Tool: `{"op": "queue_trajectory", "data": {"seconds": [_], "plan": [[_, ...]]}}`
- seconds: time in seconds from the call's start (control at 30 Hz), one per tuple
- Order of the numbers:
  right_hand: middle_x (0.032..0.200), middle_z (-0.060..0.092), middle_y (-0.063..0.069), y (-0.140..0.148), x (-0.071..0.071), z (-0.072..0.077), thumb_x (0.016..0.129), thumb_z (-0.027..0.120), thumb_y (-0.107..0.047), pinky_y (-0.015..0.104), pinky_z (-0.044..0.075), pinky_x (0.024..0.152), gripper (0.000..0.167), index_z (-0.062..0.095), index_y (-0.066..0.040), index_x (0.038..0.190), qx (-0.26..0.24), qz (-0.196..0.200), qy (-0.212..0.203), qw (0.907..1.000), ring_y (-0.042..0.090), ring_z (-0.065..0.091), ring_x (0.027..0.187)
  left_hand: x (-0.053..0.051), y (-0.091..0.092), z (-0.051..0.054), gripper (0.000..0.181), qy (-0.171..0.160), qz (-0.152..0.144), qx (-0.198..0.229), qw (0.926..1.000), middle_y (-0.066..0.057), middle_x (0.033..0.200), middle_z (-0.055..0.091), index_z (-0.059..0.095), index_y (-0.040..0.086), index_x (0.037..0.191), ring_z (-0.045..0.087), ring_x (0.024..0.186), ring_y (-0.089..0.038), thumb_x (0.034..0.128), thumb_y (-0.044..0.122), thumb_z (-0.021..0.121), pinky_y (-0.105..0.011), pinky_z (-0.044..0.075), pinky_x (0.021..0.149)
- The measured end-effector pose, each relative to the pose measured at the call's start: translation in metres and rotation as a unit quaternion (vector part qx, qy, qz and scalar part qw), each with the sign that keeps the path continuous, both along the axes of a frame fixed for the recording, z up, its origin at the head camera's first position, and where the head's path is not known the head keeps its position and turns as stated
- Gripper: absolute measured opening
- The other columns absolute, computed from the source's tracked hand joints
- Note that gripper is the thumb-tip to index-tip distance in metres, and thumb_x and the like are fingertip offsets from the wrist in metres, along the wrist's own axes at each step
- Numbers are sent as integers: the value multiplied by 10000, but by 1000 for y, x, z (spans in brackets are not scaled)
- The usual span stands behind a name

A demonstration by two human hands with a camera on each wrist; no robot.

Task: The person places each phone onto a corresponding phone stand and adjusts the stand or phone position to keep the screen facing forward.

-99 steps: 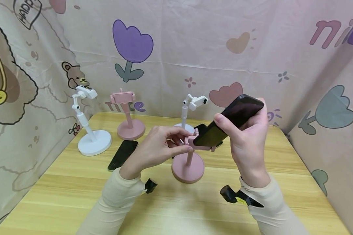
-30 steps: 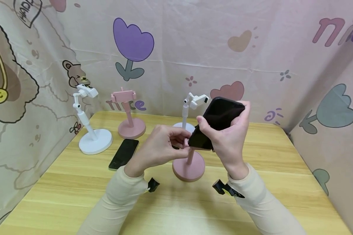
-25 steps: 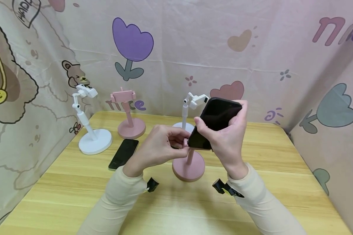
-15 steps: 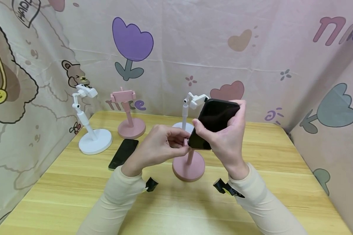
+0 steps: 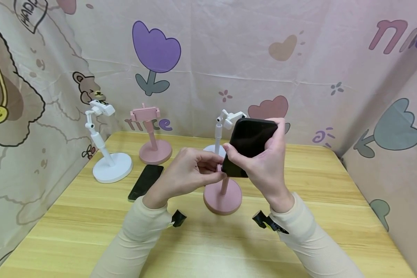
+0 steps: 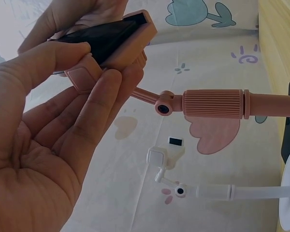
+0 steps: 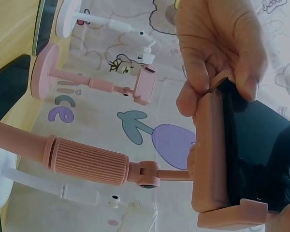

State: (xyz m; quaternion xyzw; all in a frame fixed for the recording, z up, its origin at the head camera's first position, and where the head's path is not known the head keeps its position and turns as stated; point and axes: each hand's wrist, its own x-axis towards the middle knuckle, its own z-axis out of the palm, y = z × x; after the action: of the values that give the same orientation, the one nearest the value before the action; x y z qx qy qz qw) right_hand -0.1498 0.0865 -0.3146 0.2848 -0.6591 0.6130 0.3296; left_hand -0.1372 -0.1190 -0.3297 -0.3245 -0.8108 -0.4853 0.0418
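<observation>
A pink phone stand (image 5: pixel 222 199) stands upright on the table. With thumb and fingers, my left hand (image 5: pixel 185 172) pinches the left end of its clamp (image 6: pixel 82 75). My right hand (image 5: pixel 267 166) grips a black phone (image 5: pixel 251 135), thumb across the front and fingers around the right edge. The phone's lower edge sits in the clamp, next to the left end piece, as the right wrist view shows. In that view the clamp's other end piece (image 7: pixel 232 215) lies along the phone's near side. From the head view, the phone and fingers hide most of the clamp.
On the left are a white phone stand (image 5: pixel 112 168), another pink stand (image 5: pixel 155 151) and a black phone (image 5: pixel 146 181) lying flat. A second white stand (image 5: pixel 217 135) stands behind the held phone. A patterned cloth (image 5: pixel 208 50) hangs behind the wooden table (image 5: pixel 208 247).
The right hand has brought the phone left and turned it more upright, its lower edge now in the clamp. The left hand has stayed at the clamp's left end.
</observation>
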Motion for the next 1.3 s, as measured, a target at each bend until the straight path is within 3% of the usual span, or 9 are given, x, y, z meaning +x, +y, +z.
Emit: {"op": "queue_trajectory", "data": {"seconds": [0.27, 0.83, 1.3], "plan": [[1050, 709, -10, 1, 0, -1, 726, 948, -10, 272, 575, 821, 708, 475, -154, 1233, 145, 105, -96, 9998, 240, 680, 950, 0, -1, 1, 192, -60, -81, 87, 9999, -37, 953, 810, 822, 61, 1097, 755, 839, -101, 907, 28, 828, -278, 662, 766], [1052, 697, 27, 2, -2, -5, 736, 957, -26, 263, 579, 809, 710, 459, -46, 1242, 451, 30, -27, 9990, 217, 679, 940, 0, 0, -1, 159, -102, -24, 193, 9998, -48, 941, 808, 817, 51, 1055, 769, 826, -107, 900, 34, 842, -281, 667, 762], [1092, 692, 53, 3, -2, -12, 743, 955, -32, 268, 573, 847, 748, 451, -30, 1295, 463, -6, -50, 9989, 220, 674, 991, 1, 1, -3, 134, -107, -31, 295, 9995, -35, 933, 798, 816, 60, 1035, 767, 820, -100, 905, 31, 827, -287, 668, 765]]}}
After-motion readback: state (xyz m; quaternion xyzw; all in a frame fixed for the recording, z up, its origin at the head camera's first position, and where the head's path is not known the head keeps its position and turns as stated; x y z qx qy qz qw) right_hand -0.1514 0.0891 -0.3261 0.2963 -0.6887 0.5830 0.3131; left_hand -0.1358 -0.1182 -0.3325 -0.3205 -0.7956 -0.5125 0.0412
